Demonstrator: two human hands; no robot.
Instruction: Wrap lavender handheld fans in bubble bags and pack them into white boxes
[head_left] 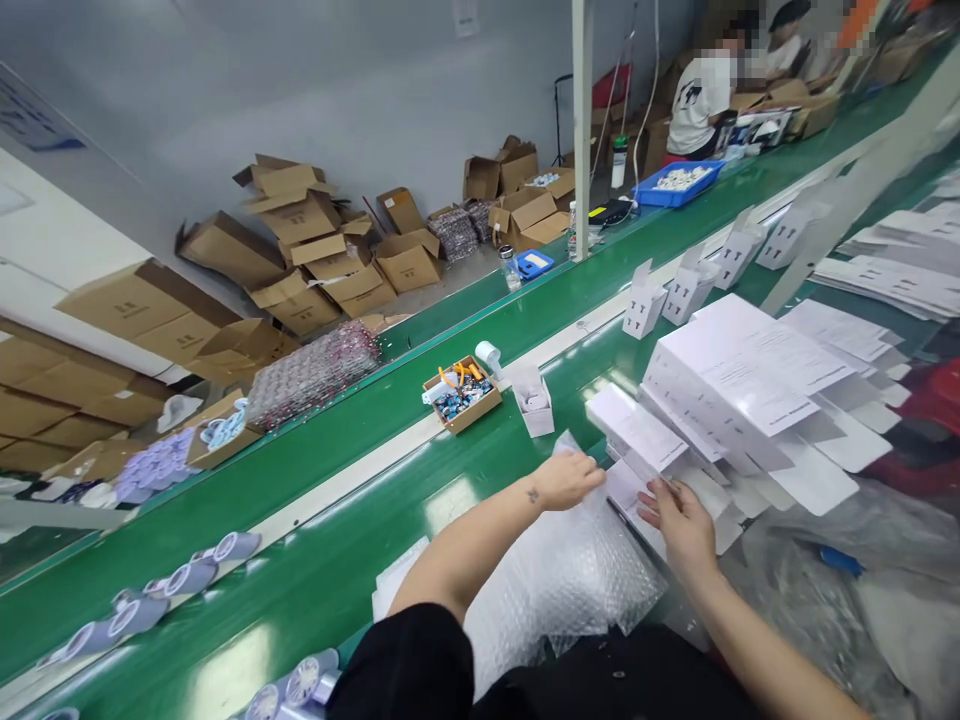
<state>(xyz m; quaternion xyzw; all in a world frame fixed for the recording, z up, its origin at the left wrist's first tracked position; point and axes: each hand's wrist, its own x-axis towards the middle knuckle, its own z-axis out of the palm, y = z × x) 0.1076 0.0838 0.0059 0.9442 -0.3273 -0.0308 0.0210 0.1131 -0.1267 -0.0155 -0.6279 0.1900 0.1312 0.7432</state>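
My left hand (568, 478) rests, fingers curled, on the near end of a flat white box blank (634, 425) beside a sheet of bubble wrap (562, 575). Just to its right, my right hand (681, 520) pinches the edge of a white flat carton piece (626, 490) lying on the green belt (337, 560). A stack of unfolded white printed cartons (742, 385) lies just beyond both hands.
An open white box (534, 402) and a cardboard tray of small parts (461, 395) stand on the belt. Folded white boxes (643, 305) line the belt further along. Round grey-white items (187, 578) lie at the left. Seated people (701, 95) work far off. Brown cartons (300, 250) crowd the floor.
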